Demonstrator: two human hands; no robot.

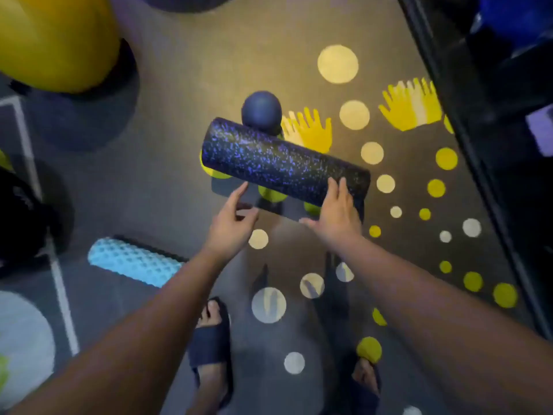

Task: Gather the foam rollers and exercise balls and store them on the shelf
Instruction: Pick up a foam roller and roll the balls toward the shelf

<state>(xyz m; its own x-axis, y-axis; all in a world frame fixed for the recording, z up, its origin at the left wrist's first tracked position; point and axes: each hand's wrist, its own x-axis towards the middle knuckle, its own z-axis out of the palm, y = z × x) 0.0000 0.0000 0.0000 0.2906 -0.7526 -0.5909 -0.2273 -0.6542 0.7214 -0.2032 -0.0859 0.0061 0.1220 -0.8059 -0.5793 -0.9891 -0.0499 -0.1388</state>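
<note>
Looking down from the head camera, the black roller (284, 166) is up off the floor (155, 181). It slants from upper left to lower right, and its shadow lies beneath it. The right grip (335, 214) holds it near the right end, with the fingers (332, 190) laid over the top and the thumb reaching under. The left grip (230, 217) is spread loose and pinches nothing. Its forefinger tip is right at the roller's lower edge, but I cannot tell if it touches.

Just past the roller a navy ball (261, 112) sits on the floor, partly hidden behind it. A bumpy teal roller (134, 262) lies on the floor to the left, beside the left forearm. In the far upper left corner is a big yellow ball (57, 40), with a big dark ball (83, 121) just below it. A small ball (369, 349), yellow, sits by the right foot.

The dark shelf (484, 100) runs along the right edge. Pale and yellow dots and yellow handprints (311, 130) are painted on the floor. 2 feet in dark sandals (211, 339) stand at the bottom.
</note>
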